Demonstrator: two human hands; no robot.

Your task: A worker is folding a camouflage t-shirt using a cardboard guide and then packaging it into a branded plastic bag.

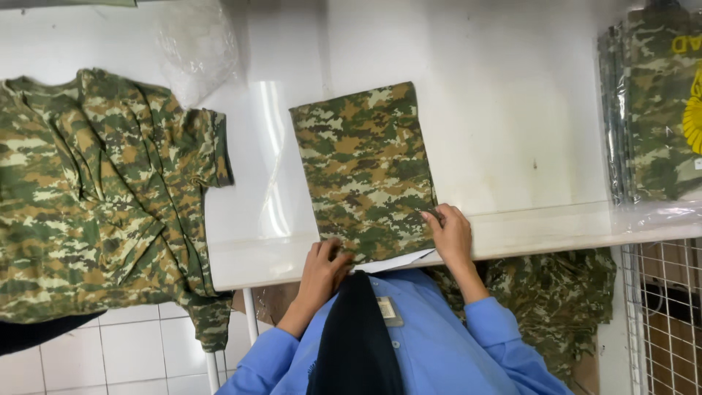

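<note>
Folded rectangular camouflage-print cotton shirt (365, 172) lying flat on white laminate table (512, 110), long axis running from near edge toward far edge, bottom end reaching the near edge at mid-length.

Left hand (327, 265) palm-down at the shirt's near left corner; fingers curled, tips pressing onto the cloth; wrist bent up from below the table edge; forearm bare, blue sleeve pushed back toward elbow. Grip narrow, fingers bunched on fabric; a true pinch cannot be told.

Right hand (450, 232) at the shirt's near right corner, palm-down, fingers together and extended leftward along the right hem; fingertips on the cloth edge. Thumb hidden, so closed hold or flat press cannot be told. Forearm angled down-right to blue sleeve.

Thin white sheet (398, 260) peeking from under the shirt's near end, between both hands.

Unfolded camouflage shirts (95, 197) heaped over the table's left edge. Clear plastic bag (197, 47) near far left corner. Bagged camouflage shirts (658, 110) stacked at right edge. Wire rack (665, 314) below right.
</note>
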